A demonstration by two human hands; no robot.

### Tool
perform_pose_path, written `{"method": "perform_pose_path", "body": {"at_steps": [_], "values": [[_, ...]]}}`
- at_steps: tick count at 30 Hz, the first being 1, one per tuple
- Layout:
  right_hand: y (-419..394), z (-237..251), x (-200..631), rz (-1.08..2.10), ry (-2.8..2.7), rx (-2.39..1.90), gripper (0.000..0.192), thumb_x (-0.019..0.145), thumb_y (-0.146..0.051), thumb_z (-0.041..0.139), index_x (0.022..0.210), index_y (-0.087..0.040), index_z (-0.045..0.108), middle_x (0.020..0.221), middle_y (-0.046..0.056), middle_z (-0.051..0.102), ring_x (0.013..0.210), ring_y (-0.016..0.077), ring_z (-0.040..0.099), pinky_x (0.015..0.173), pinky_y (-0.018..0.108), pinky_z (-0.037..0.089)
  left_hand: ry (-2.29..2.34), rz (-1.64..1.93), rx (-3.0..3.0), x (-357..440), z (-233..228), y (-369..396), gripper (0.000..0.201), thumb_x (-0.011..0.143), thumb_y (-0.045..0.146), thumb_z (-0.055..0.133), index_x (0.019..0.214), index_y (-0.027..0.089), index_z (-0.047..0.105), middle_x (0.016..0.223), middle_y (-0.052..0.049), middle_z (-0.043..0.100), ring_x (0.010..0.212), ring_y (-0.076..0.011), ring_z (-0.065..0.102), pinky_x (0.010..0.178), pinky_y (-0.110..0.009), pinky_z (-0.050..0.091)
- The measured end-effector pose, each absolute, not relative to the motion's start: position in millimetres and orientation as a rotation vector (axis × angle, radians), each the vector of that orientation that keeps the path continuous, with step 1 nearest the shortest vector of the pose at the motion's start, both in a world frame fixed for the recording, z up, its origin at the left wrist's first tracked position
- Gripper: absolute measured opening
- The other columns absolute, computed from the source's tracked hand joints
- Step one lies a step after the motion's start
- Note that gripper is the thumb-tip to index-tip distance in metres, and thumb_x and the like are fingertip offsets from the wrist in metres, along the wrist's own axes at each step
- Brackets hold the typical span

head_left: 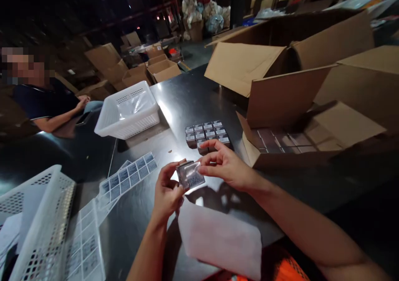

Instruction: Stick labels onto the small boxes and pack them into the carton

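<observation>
My left hand (168, 191) is wrapped round a small dark box (183, 177) above the metal table. A glossy, see-through label (195, 177) with dark print lies against the box's near face. At the label's upper right corner, the thumb and fingers of my right hand (226, 164) pinch it; how much of it is stuck down I cannot tell. Just beyond my right hand, several small dark boxes with white printed labels (207, 132) stand in rows. A white sheet (221, 239) lies below my hands, near the table's front edge.
Sheets of labels (129, 177) lie to the left, beside a white perforated basket (40, 214). Another white basket (127, 110) with clear plastic inside stands further back. An open carton (280, 158) holding small boxes is at right, with a larger carton (246, 65) behind. A person (52, 102) sits at far left.
</observation>
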State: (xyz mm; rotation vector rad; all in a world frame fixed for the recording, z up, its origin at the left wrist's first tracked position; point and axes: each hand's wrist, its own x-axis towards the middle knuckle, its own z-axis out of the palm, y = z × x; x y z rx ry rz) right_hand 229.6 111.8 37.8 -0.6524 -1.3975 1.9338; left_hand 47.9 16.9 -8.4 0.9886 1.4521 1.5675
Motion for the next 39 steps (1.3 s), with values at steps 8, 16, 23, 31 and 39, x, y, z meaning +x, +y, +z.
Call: {"method": "perform_pose_path", "body": {"at_steps": [8, 16, 23, 31, 39], "values": [[105.9, 39.9, 226.8, 1.916, -1.389, -0.69, 0.066, 0.062, -0.034, 0.09, 0.11, -0.024, 0.045, 0.07, -0.008, 0.064, 0.086, 0.0175, 0.068, 0.083, 0.035, 0.051, 1.507, 1.534, 1.037, 52.9, -6.9, 15.4, 0.053, 0.057, 0.017, 0.082, 0.106, 0.024, 0.062, 0.128, -0.007, 0.07, 0.036, -0.0015, 0.046, 0.027, -0.016, 0.034], [105.3, 40.3, 226.8, 1.92, -1.381, -0.691, 0.064, 0.062, -0.032, 0.089, 0.108, -0.024, 0.045, 0.069, -0.008, 0.064, 0.081, 0.0154, 0.065, 0.078, 0.031, 0.049, 1.507, 1.551, 1.062, 51.9, -6.7, 15.0, 0.053, 0.057, 0.021, 0.086, 0.105, 0.024, 0.063, 0.124, -0.007, 0.072, 0.036, -0.0004, 0.044, 0.03, -0.016, 0.032], [104.7, 39.9, 227.3, 1.907, -1.39, -0.699, 0.062, 0.063, -0.032, 0.088, 0.107, -0.024, 0.045, 0.07, -0.008, 0.063, 0.083, 0.0168, 0.066, 0.076, 0.031, 0.049, 1.497, 1.556, 1.069, 49.8, -12.0, 14.4, 0.054, 0.058, 0.021, 0.087, 0.107, 0.025, 0.063, 0.127, -0.007, 0.07, 0.037, -0.0004, 0.045, 0.03, -0.016, 0.033], [104.5, 40.2, 227.3, 1.9, -1.391, -0.697, 0.059, 0.064, -0.03, 0.087, 0.106, -0.024, 0.045, 0.07, -0.008, 0.063, 0.082, 0.0166, 0.066, 0.076, 0.032, 0.051, 1.492, 1.558, 1.083, 49.8, -11.1, 13.6, 0.054, 0.059, 0.021, 0.086, 0.107, 0.026, 0.063, 0.126, -0.006, 0.071, 0.036, -0.0002, 0.045, 0.029, -0.015, 0.032], [102.3, 35.2, 224.8, 1.777, -1.389, -0.79, 0.067, 0.057, -0.025, 0.091, 0.105, -0.025, 0.045, 0.067, -0.01, 0.055, 0.084, 0.0181, 0.066, 0.078, 0.035, 0.056, 1.474, 1.504, 1.101, 44.0, -17.5, 13.1, 0.054, 0.06, 0.019, 0.085, 0.11, 0.027, 0.066, 0.131, -0.008, 0.068, 0.037, -0.0009, 0.047, 0.029, -0.016, 0.034]]}}
